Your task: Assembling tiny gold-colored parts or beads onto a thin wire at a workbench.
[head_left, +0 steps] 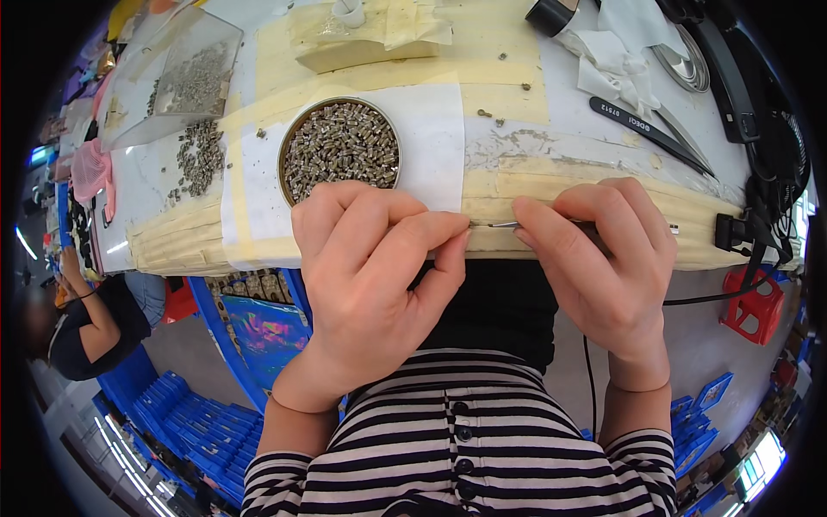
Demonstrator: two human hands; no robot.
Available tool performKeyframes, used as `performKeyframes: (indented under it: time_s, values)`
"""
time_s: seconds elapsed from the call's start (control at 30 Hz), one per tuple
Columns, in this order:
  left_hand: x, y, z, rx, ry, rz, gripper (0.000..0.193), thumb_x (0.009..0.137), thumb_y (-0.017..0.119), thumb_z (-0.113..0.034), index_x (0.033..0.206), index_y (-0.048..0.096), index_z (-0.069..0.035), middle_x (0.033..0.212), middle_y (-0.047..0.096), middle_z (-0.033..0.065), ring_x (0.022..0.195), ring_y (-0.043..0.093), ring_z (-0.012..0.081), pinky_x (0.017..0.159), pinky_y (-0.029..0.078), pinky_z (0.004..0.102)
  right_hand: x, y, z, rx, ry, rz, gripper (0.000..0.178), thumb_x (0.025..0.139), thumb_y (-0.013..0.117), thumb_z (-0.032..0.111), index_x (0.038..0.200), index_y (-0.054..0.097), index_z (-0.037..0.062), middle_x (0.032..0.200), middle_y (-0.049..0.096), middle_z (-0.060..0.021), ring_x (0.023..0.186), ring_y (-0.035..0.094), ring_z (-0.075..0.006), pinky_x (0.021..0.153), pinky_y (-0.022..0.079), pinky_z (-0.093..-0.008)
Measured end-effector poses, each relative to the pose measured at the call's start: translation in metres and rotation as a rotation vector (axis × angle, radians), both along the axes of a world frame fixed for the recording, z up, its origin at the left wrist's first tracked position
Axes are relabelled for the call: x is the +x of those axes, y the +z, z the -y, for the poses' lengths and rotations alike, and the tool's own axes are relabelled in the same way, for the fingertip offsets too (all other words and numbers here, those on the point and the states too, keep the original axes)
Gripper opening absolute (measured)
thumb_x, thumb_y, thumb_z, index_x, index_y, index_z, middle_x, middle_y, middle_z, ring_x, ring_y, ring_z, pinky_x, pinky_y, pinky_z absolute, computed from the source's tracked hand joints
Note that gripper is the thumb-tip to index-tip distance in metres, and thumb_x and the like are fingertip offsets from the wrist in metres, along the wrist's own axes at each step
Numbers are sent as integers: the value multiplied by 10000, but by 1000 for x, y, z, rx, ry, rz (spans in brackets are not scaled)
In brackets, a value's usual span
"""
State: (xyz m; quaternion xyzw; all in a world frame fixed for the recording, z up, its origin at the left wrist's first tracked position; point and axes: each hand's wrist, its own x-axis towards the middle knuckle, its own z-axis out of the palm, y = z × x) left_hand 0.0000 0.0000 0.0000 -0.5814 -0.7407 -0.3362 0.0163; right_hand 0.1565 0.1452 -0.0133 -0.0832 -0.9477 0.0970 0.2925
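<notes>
My left hand is closed in a pinch at the table's front edge, thumb and forefinger on a tiny metal piece that barely shows. Facing it, my right hand grips a thin pointed metal tool; its slim tip reaches close to the piece, and its back end sticks out past the hand. Whether the tip touches the piece, I cannot tell. Just beyond my left hand stands a round dish full of small metal cylinders, its near edge partly hidden by my fingers.
A clear plastic box with metal bits lies at the far left, beside a loose pile of bits. Black tweezers and white cloth lie at right. Below are a red stool and blue trays. Another person sits left.
</notes>
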Motion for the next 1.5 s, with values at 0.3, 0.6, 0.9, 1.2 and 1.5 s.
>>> performKeyframes:
  time_s: [0.3,0.6,0.9,1.2,1.5]
  values:
    - [-4,2,-1,-17,-30,40,211,632,770,37,809,715,-62,765,600,38,786,531,222,690,427,313,0,6,3,-69,-8,23,341,611,789,61,945,717,75,784,564,-37,662,540,-201,548,430,-308]
    - [-5,1,-2,-41,-30,72,220,633,790,-36,822,702,-108,785,588,3,793,516,215,735,364,341,-1,7,-1,-58,16,22,372,583,765,61,951,730,99,792,580,-35,681,551,-201,549,438,-307]
    - [-4,7,-3,-67,-31,49,217,634,765,37,821,726,-65,763,590,32,783,517,217,688,414,314,-1,12,-6,-15,35,55,431,554,683,105,979,746,134,821,590,-26,725,563,-209,583,458,-308]
    - [-4,0,-2,-26,-27,63,240,619,791,-30,824,706,-119,777,593,-10,781,499,212,725,358,336,-2,13,-6,21,32,66,416,567,656,162,970,751,136,819,582,-19,728,563,-199,587,457,-311]
    - [-5,4,-4,-45,-40,50,224,599,769,33,796,728,-65,754,605,32,767,512,219,683,409,310,2,21,4,73,16,119,387,607,662,168,982,747,120,830,603,-9,699,576,-180,576,456,-293]
